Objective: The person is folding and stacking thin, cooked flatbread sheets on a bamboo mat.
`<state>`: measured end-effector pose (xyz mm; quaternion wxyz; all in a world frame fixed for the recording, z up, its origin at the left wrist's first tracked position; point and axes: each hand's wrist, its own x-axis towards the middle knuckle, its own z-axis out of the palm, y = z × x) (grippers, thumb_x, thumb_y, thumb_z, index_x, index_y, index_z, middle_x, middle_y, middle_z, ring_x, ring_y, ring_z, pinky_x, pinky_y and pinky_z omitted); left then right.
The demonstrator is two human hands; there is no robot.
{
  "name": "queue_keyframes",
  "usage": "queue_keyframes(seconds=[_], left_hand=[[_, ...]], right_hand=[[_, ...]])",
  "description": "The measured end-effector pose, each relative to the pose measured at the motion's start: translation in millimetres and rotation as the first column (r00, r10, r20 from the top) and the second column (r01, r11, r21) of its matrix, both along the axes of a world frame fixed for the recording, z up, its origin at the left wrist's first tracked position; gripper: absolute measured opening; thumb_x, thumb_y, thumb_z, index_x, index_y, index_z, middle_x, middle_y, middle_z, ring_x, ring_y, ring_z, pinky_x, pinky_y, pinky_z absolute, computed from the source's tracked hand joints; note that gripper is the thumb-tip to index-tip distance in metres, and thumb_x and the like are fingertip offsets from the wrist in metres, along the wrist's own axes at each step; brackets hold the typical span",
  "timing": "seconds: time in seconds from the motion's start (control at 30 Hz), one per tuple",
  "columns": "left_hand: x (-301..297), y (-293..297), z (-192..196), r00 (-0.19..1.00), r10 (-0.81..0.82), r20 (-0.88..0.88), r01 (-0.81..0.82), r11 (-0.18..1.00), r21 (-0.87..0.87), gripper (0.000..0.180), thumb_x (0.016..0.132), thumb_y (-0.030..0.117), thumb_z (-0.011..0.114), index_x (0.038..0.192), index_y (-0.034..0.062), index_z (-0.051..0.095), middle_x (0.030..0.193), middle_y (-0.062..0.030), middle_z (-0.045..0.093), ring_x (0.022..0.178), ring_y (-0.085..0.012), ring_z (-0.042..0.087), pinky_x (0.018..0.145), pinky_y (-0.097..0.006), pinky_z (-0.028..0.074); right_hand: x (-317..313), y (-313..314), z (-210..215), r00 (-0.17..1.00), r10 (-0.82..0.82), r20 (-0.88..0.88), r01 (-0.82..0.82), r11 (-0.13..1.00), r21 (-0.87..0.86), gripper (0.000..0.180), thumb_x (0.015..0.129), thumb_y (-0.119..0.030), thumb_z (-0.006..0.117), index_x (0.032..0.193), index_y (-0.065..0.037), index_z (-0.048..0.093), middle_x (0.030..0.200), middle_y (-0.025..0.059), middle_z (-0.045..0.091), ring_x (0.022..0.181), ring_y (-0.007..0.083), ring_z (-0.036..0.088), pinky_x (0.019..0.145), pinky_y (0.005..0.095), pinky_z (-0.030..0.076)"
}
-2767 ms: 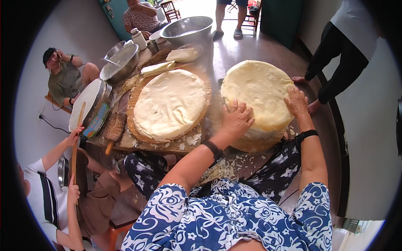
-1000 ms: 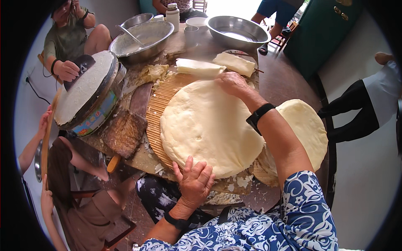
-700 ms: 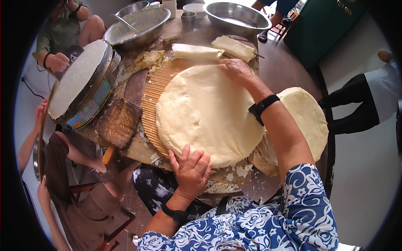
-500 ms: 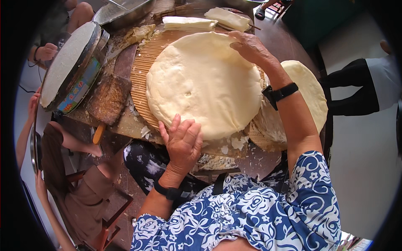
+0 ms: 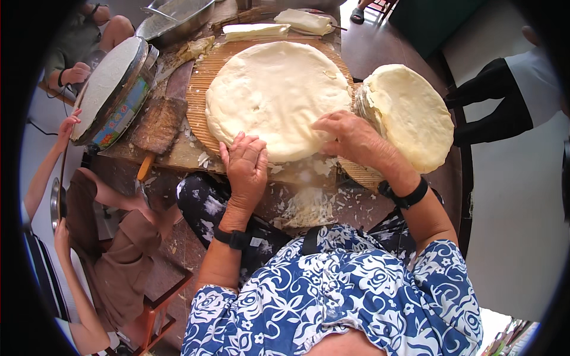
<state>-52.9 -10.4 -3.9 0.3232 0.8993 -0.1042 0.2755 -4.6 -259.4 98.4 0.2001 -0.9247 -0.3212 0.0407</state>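
Note:
A large, round, pale sheet [image 5: 273, 95], dough-like and slightly wrinkled, lies on a ribbed round mat [image 5: 198, 95]. It looks soft, and its rim is uneven. My left hand [image 5: 244, 166] rests on the sheet's near left rim with its fingers stretched out. At the near right rim, my right hand [image 5: 356, 141] has bent fingers over the sheet and its thumb by the edge, in a loose pinch. How much of the edge lies between them is partly hidden. To the right of it stands a thick stack of similar round sheets [image 5: 409, 118].
Folded pale sheets [image 5: 255, 32] lie behind the mat. At left are a brown flat brush with a wooden handle [image 5: 159, 126] and a round drum-like pan with a white top [image 5: 110, 89]. A metal basin [image 5: 178, 18] stands behind. Other people sit at left; one stands at right.
My right hand has come from the sheet's far right rim to its near right rim. The far right part, raised before, now lies flatter. My left hand stays at the near left rim.

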Motion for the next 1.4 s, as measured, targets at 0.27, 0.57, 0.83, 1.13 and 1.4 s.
queue_keyframes(seconds=[0.27,0.57,0.83,1.13,1.4], left_hand=[[-15,8,5,0.998,-0.06,0.004,0.046,0.724,-0.688,0.026,0.089,-0.002,0.055,0.114,0.0002,0.059,0.121,-0.0108,0.057,0.11,-0.0209,0.055,0.098,-0.03,0.042],[-49,-11,11,0.899,-0.399,-0.18,-0.103,0.207,-0.973,0.027,0.097,0.015,0.053,0.12,0.0032,0.054,0.105,-0.0085,0.063,0.091,-0.0204,0.063,0.086,-0.034,0.052],[-15,-14,21,0.864,-0.495,-0.094,-0.186,-0.14,-0.972,0.039,0.094,0.028,0.062,0.123,0.0044,0.049,0.116,-0.0132,0.06,0.097,-0.0304,0.064,0.086,-0.045,0.055],[-18,-3,30,0.914,-0.379,-0.143,-0.218,-0.163,-0.962,0.026,0.086,0.006,0.062,0.111,0.0075,0.054,0.103,-0.0077,0.061,0.092,-0.0228,0.063,0.07,-0.041,0.059],[-54,-13,28,0.868,-0.483,-0.115,-0.261,-0.244,-0.934,0.025,0.089,0.006,0.059,0.114,0.0083,0.055,0.104,-0.0059,0.064,0.094,-0.0212,0.064,0.076,-0.039,0.057]], right_hand=[[-11,18,-39,0.935,-0.025,0.355,0.046,0.998,-0.053,0.018,0.084,-0.026,0.059,0.095,-0.012,0.065,0.097,0.0081,0.066,0.101,0.0269,0.06,0.092,0.0426,0.039],[-14,13,-22,0.816,-0.261,0.516,0.119,0.949,0.292,0.021,0.07,-0.019,0.073,0.081,-0.012,0.057,0.077,0.0069,0.062,0.081,0.0281,0.063,0.076,0.0407,0.048],[-34,32,-51,0.893,-0.074,0.444,-0.081,0.944,0.32,0.018,0.075,-0.015,0.07,0.09,-0.008,0.063,0.086,0.0102,0.066,0.084,0.0296,0.064,0.076,0.0395,0.051],[-26,-17,-51,0.817,-0.569,-0.095,0.478,0.576,0.663,0.032,0.088,-0.016,0.058,0.117,-0.001,0.06,0.098,0.0154,0.065,0.09,0.0317,0.063,0.083,0.0384,0.05],[-41,-39,-71,0.612,-0.047,-0.79,0.791,0.063,0.609,0.053,0.091,-0.023,0.06,0.134,0.001,0.044,0.09,0.0038,0.063,0.061,0.0085,0.056,0.048,0.0229,0.048]])
